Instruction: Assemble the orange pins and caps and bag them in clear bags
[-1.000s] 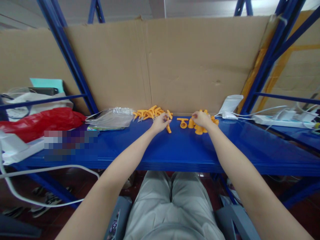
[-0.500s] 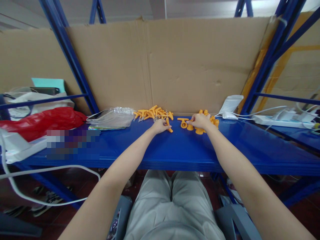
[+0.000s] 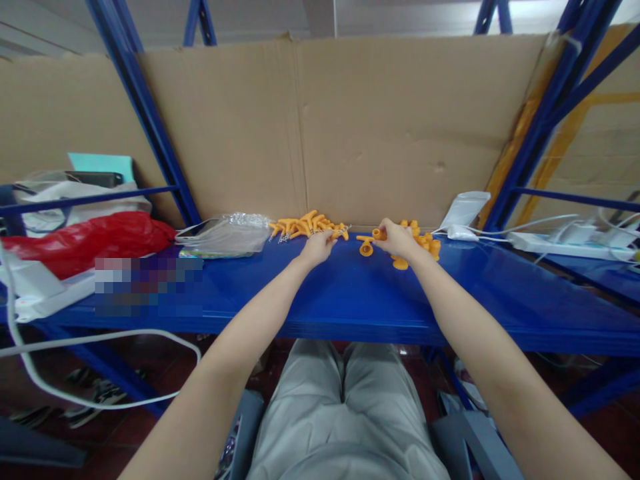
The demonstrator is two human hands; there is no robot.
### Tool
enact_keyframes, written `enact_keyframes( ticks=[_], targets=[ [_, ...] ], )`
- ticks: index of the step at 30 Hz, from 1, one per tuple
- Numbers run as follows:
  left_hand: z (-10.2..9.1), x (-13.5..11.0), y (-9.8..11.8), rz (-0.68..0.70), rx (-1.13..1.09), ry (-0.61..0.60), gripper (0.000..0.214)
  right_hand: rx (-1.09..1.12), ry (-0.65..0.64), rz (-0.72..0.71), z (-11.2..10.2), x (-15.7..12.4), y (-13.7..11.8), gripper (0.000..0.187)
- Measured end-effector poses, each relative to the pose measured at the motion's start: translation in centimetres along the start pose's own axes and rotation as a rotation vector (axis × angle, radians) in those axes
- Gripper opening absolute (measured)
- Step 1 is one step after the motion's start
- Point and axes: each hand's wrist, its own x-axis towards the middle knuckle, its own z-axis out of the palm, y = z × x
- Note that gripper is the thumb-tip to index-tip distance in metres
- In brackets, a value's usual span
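Observation:
My left hand (image 3: 319,247) is closed, its fingertips pinching an orange piece with a thin metal end (image 3: 342,233). Just behind it lies a pile of orange T-shaped pieces (image 3: 300,225) with small metal chains or springs. My right hand (image 3: 397,238) grips an orange cup-shaped piece (image 3: 379,234), its round end turned to the left. Beside that, on the blue tabletop (image 3: 345,293), rest an orange T-shaped piece (image 3: 364,238) and a ring-like orange part (image 3: 367,249). Several orange cup-shaped pieces (image 3: 430,245) are grouped behind and right of my right hand, which partly hides them.
Clear plastic bags (image 3: 233,237) lie left of the pile. A red plastic bag (image 3: 95,243) and a white cable (image 3: 100,401) are farther left. A white packet (image 3: 464,210) and a power strip (image 3: 565,245) are at the right. Cardboard (image 3: 400,127) stands along the back.
The piece in my left hand has turned from pointing toward me to pointing right, its metal end showing. My right hand has picked up a cup-shaped piece and tipped it.

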Motion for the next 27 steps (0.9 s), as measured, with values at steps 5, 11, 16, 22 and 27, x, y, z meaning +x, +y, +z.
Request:
enact_keyframes(
  ticks=[5, 11, 16, 22, 27],
  targets=[
    [0.0, 0.1, -0.4, 0.014, -0.013, 0.056, 0.026, 0.007, -0.078, -0.138, 0.1, -0.1, -0.2, 0.028],
    [0.2, 0.1, -0.6, -0.018, -0.006, 0.046, 0.025, 0.005, -0.114, -0.180, 0.0, -0.3, -0.6, 0.037],
    [-0.1, -0.1, -0.3, -0.034, 0.022, 0.038, 0.029, -0.009, -0.107, -0.163, 0.0, -0.4, -0.5, 0.040],
    [-0.4, -0.4, -0.1, -0.134, 0.076, 0.035, 0.033, 0.021, -0.108, -0.172, -0.3, -0.5, -1.0, 0.041],
    [-0.6, -0.6, 0.2, -0.156, 0.081, 0.046, 0.031, 0.058, -0.098, -0.185, 0.1, -0.3, -0.9, 0.043]
  ],
)
